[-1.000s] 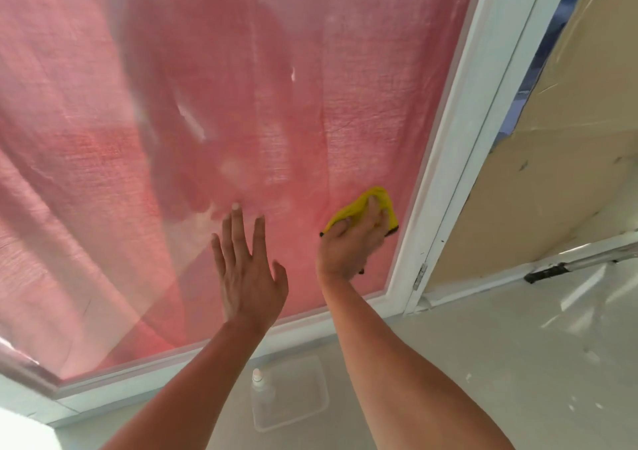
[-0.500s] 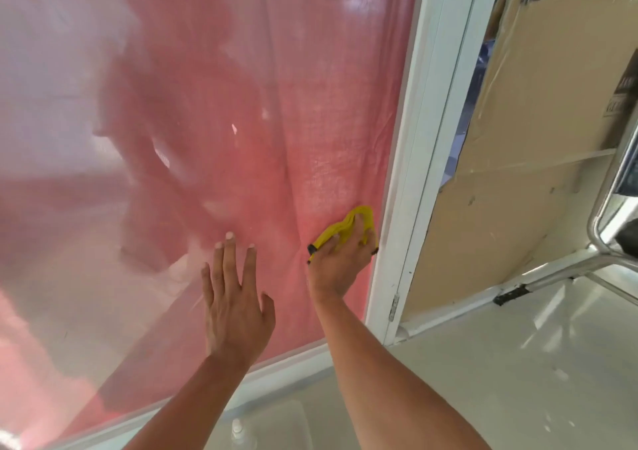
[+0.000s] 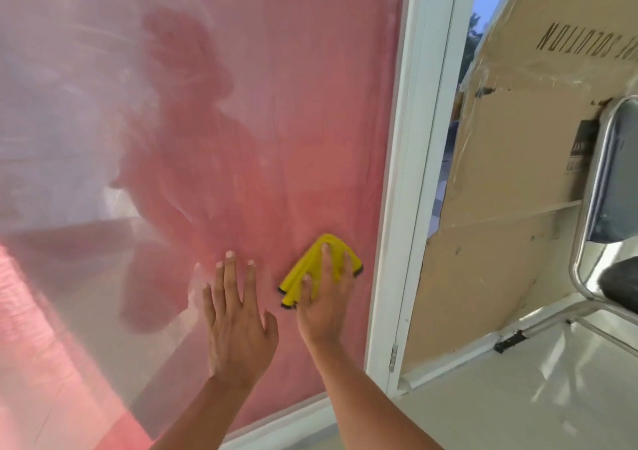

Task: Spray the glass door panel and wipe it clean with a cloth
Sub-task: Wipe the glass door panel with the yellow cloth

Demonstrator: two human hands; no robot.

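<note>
The glass door panel (image 3: 283,111) fills the left and middle of the view, with a pink curtain behind it and a dim reflection of a person on it. My left hand (image 3: 238,325) lies flat on the lower glass, fingers spread, holding nothing. Just to its right, my right hand (image 3: 326,297) presses a folded yellow cloth (image 3: 310,268) against the glass near the white door frame (image 3: 404,208). No spray bottle shows.
Right of the frame a large sheet of cardboard (image 3: 511,208) leans over the opening. A chrome-framed chair (image 3: 600,208) stands at the far right edge. Pale glossy floor (image 3: 518,408) runs along the bottom right.
The view has tilted upward, so the spray bottle and tray on the floor have left the frame. My right hand with the cloth has slid a little left, away from the frame.
</note>
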